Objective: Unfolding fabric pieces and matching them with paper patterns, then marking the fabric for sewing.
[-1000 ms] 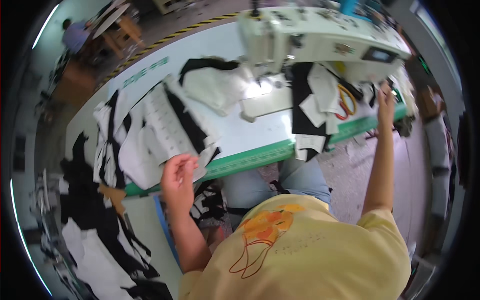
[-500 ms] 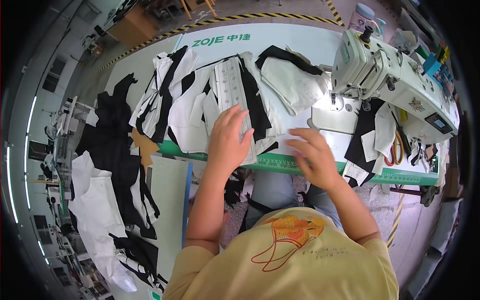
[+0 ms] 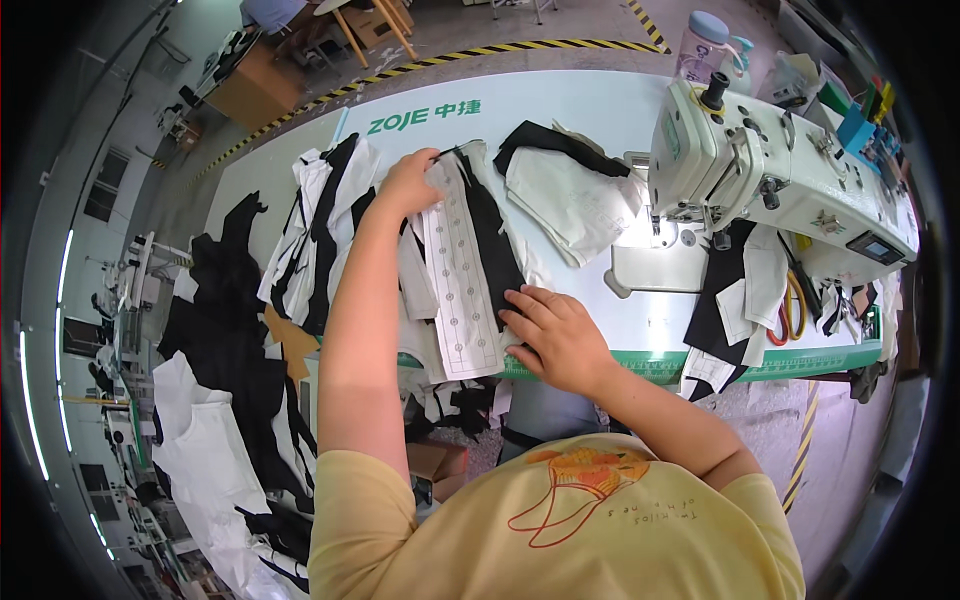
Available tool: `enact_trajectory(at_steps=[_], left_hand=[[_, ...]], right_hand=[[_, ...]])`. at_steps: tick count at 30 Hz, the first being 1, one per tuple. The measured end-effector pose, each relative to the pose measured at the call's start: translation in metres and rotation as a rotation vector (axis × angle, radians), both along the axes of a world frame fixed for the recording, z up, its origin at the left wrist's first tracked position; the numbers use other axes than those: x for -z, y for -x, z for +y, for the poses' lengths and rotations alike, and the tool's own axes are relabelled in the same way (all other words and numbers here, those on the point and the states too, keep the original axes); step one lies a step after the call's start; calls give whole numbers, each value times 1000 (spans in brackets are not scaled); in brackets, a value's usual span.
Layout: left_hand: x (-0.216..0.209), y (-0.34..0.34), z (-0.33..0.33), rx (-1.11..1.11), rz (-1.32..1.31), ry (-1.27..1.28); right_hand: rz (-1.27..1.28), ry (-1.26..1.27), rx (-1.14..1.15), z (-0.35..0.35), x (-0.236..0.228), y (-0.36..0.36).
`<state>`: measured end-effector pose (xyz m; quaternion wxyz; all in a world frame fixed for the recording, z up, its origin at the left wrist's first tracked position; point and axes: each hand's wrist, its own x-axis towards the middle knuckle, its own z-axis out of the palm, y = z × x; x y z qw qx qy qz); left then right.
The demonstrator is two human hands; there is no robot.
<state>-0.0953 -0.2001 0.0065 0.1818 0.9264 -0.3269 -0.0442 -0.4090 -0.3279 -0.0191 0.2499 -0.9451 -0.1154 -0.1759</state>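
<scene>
"What are the left fingers [image 3: 425, 159] touching?"
"They're touching the far end of the dotted white strip [image 3: 462, 290]."
"And the right fingers [image 3: 531, 308]?"
"They're resting on the black fabric [image 3: 490, 225] beside it."

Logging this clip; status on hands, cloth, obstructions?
Left hand at far end of white strip. Right hand at near end of black strip. Sewing machine to right, clear of hands.

Black cloth [image 3: 490, 232] looks matt, the tabletop [image 3: 648, 322] glossy.

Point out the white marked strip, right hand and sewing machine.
White marked strip [image 3: 458, 285], head view: middle of its face.
Right hand [image 3: 564, 342], head view: back of the hand.
Sewing machine [image 3: 812, 205], head view: side of its arm.
</scene>
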Motion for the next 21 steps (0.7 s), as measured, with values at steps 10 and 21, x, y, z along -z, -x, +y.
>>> enact_trajectory(at_steps=[10,21], left_hand=[[-40,27,23,69,-64,390],[-50,69,32,191,-604,315]], right_hand=[[12,-47,9,-4,-1,0],[-34,-81,2,-4,3,3]])
